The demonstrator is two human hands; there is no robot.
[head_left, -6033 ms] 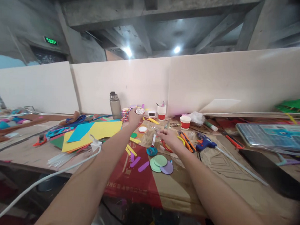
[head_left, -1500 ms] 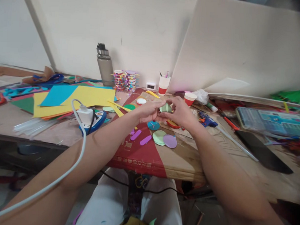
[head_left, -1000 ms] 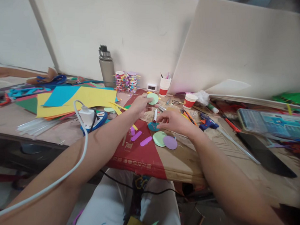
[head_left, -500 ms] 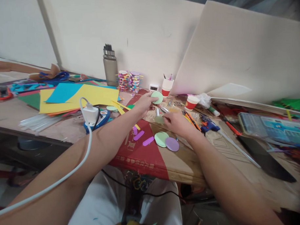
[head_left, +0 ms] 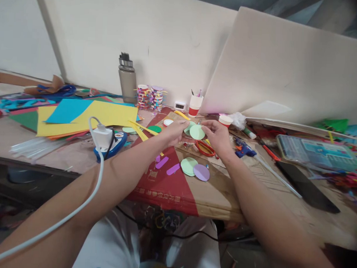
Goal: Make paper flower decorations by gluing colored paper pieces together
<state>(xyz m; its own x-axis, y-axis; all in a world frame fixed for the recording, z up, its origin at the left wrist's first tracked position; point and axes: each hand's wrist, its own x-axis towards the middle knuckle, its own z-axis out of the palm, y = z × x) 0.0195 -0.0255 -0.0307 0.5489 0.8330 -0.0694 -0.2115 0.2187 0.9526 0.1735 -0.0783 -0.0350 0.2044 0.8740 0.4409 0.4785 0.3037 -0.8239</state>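
Observation:
Above the cluttered table my left hand (head_left: 174, 130) and my right hand (head_left: 216, 136) meet, fingers pinched. Between them are two light green paper discs (head_left: 196, 131), one overlapping the other. Each hand grips an edge of the discs. Under the hands lie red-handled scissors (head_left: 205, 148). Closer to me on the cardboard mat (head_left: 223, 190) rest a green disc (head_left: 187, 166) and a purple disc (head_left: 201, 172), with purple paper strips (head_left: 168, 166) to their left.
Coloured paper sheets (head_left: 88, 113) and a blue glue gun with white plug (head_left: 108, 141) lie at left. A grey bottle (head_left: 125, 82), stacked disc piles (head_left: 150, 97) and paper cups (head_left: 194, 105) stand at the back. Another blue glue gun (head_left: 244, 148) and a plastic case (head_left: 315, 154) lie right.
My right hand rose from the table and joined the left. The two green discs now sit together between both hands. The view shifted slightly.

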